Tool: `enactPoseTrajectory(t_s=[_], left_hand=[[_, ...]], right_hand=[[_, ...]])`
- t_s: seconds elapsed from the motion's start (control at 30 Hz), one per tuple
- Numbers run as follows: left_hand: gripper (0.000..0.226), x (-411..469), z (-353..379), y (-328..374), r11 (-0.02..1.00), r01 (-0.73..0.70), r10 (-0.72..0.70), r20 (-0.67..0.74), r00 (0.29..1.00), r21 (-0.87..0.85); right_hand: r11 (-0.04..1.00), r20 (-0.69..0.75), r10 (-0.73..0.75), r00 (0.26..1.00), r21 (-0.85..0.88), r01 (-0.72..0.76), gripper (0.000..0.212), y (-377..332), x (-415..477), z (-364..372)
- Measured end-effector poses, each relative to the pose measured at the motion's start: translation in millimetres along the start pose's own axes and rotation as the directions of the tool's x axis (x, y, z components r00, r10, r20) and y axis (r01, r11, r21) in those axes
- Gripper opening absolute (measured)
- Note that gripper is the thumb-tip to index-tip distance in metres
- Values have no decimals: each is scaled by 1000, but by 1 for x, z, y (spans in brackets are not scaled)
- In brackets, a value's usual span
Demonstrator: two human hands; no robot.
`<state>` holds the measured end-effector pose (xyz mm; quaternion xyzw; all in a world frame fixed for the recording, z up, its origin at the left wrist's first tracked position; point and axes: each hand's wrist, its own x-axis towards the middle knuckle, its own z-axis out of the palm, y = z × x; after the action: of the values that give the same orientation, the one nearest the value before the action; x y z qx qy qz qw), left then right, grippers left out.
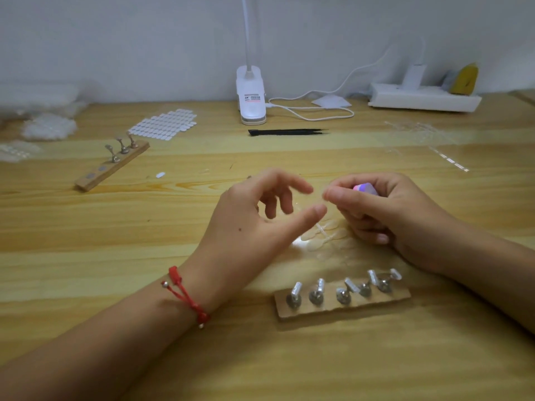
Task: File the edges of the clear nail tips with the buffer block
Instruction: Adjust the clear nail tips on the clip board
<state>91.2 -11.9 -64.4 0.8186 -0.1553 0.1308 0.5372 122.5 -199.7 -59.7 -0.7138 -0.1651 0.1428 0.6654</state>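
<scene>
My right hand (385,209) curls round a small pink and white buffer block (365,189), whose end shows between the thumb and fingers. My left hand (260,218) hovers just left of it with fingers spread and loosely bent, blurred, holding nothing that I can make out. A strip of clear nail tips (324,234) lies on the wooden table (115,256) below and between the two hands. Just in front stands a wooden holder (341,305) with several metal pegs.
A second wooden peg holder (113,166) lies at the left. Sheets of white tabs (165,124) and bags of tips sit behind it. Black tweezers (286,132), a clip lamp base (251,95) with its cable, and a power strip (424,96) line the back.
</scene>
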Motion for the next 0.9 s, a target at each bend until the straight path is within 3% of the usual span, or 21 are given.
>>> enactPoseTrajectory(t_s=[0.07,0.17,0.33,0.4,0.47,0.53,0.6,0.9], left_hand=[[27,-1,-1,0,988,-120,119,12,993,95],[26,0,-6,2,933,-289,286,41,957,214],[24,6,-16,4,743,-493,507,100,856,453],[24,6,-18,9,819,-440,444,80,893,368],[25,4,-24,11,951,-263,257,58,965,163],[27,0,-31,8,993,-109,104,122,987,33],[29,-10,-37,4,999,-47,44,222,974,9],[31,-27,-54,-1,993,-103,71,390,918,62]], right_hand=[[1000,32,4,999,2,-4,13,0,-1,-2],[1000,84,-8,996,-7,9,11,-2,-2,-2],[999,107,-4,994,-36,7,18,-6,-5,-1],[1000,103,-4,995,31,1,18,-8,-7,-2],[992,79,4,997,127,-14,17,-9,-7,-4],[982,52,15,999,185,-24,17,-10,-7,-5],[982,38,14,999,189,-21,17,-9,-6,-5],[991,45,-16,999,135,10,18,-6,-5,-5]])
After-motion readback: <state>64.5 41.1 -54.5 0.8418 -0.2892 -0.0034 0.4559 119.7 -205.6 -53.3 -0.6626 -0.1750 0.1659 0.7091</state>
